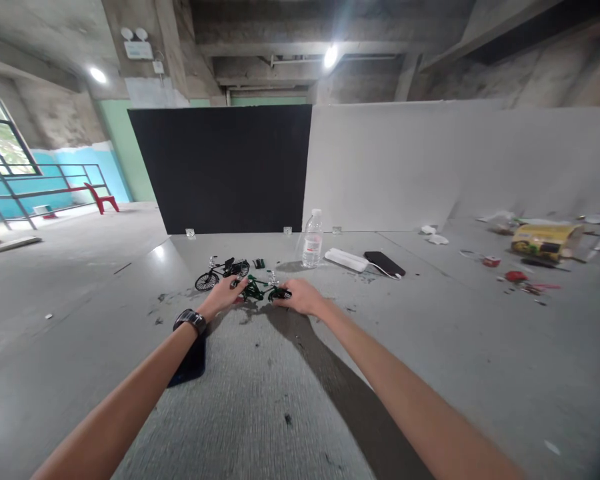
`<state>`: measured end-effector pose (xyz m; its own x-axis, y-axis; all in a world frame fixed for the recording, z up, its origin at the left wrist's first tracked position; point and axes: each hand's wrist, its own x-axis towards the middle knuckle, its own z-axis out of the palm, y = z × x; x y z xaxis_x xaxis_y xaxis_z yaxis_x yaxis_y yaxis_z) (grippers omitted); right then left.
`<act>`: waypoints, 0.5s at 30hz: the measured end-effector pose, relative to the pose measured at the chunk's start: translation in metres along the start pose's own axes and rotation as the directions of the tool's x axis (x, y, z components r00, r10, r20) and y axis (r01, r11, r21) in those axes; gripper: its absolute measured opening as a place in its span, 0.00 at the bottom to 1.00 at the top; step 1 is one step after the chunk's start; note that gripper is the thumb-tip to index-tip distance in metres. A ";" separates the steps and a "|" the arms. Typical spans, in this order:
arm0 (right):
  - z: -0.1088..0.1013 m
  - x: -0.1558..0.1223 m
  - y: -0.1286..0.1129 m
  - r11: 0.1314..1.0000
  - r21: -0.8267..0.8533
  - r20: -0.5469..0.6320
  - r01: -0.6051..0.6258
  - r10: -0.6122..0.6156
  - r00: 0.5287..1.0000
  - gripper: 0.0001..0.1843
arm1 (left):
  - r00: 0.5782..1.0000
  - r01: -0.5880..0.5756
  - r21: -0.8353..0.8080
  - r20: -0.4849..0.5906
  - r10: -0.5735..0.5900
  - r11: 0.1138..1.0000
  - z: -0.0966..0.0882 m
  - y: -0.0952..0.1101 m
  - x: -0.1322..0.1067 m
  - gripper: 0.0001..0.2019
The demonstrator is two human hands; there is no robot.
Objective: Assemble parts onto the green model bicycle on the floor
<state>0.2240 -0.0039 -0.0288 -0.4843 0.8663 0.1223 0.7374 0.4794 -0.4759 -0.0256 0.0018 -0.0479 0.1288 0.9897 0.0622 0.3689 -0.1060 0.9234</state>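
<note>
A small green model bicycle [257, 289] is held upright between my two hands, just above or on the grey tabletop. My left hand [223, 293] closes its fingers on the rear end of the bicycle. The fingers of my right hand [300, 295] pinch the wheel at the handlebar end. Right behind my left hand stands a black model bicycle [207, 280], its far part overlapped by the green one. Small dark pieces [259, 263] lie on the table a little beyond the two bicycles.
A water bottle [313, 239] stands behind my right hand. Right of it lie a white item [347, 260] and a black phone [384, 263]. A dark flat device [190, 363] lies beneath my left wrist. Black and white panels close off the back; a yellow package [545, 241] sits far right.
</note>
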 end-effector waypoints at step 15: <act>-0.008 0.006 0.015 0.998 0.059 0.046 0.022 -0.025 0.999 0.22 | 0.987 -0.144 0.267 -0.036 0.159 0.953 -0.005 0.007 -0.006 0.25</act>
<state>0.2359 0.0095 -0.0278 -0.5235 0.8469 0.0937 0.6974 0.4890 -0.5239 -0.0287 -0.0042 -0.0399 0.1526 0.9631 0.2219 0.5786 -0.2691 0.7699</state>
